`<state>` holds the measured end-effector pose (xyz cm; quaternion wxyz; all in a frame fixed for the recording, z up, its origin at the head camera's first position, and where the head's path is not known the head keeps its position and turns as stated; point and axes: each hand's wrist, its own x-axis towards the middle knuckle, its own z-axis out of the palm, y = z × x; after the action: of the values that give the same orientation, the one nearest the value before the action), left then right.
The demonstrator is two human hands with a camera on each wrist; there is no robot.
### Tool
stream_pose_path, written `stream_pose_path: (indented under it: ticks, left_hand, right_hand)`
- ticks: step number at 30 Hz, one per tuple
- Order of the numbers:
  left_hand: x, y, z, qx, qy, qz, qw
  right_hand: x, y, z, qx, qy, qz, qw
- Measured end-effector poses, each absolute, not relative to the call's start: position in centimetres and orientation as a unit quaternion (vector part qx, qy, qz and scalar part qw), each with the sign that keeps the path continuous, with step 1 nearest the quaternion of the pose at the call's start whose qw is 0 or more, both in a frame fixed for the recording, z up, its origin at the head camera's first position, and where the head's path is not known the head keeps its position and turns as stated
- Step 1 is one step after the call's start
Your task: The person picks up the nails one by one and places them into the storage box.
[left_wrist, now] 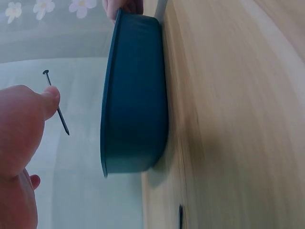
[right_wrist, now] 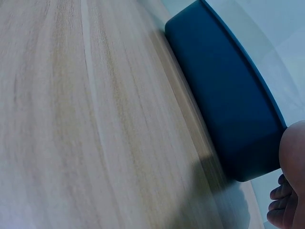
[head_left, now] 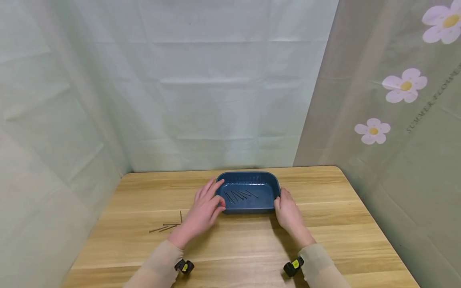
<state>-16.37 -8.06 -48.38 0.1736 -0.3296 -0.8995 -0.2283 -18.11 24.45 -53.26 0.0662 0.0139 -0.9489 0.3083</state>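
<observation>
The left hand (head_left: 203, 210) pinches a thin dark metal nail (left_wrist: 56, 102) over the blue plastic oblong tray (head_left: 268, 179), while the right hand (head_left: 288, 212) grips its end to steady it.

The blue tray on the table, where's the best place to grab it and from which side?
Take the tray by its two short ends, one hand from the left and one from the right. The raised rim gives the fingers a lip, and the long shape balances best held at both ends. The right hand already rests at the right end; the left hand, pinching a nail, is at the left.

Dark nail (left_wrist: 56, 102) pinched, blue tray (head_left: 248, 195) probably flat
</observation>
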Motion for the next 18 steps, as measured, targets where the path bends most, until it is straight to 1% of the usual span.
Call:
stream_pose_path:
  ticks: [4, 9, 15, 18]
  left_hand:
    - [-16.9, -6.6, -48.2, -0.334, -0.904, -0.219, 0.156]
    - [-18.0, -4.2, -47.8, -0.334, -0.920, -0.161, 0.126]
    - [-19.7, -1.3, -48.0, -0.307, -0.939, -0.124, 0.091]
    - [-20.4, -0.2, -48.2, -0.291, -0.947, -0.107, 0.082]
  right_hand:
    - [-18.1, 24.5, -53.4, 0.015, -0.948, 0.308, 0.073]
    - [-18.1, 24.6, -53.5, 0.015, -0.948, 0.310, 0.074]
    - [-18.1, 24.5, -53.3, 0.012, -0.949, 0.306, 0.071]
    - [-18.1, 24.5, -53.4, 0.012, -0.950, 0.306, 0.067]
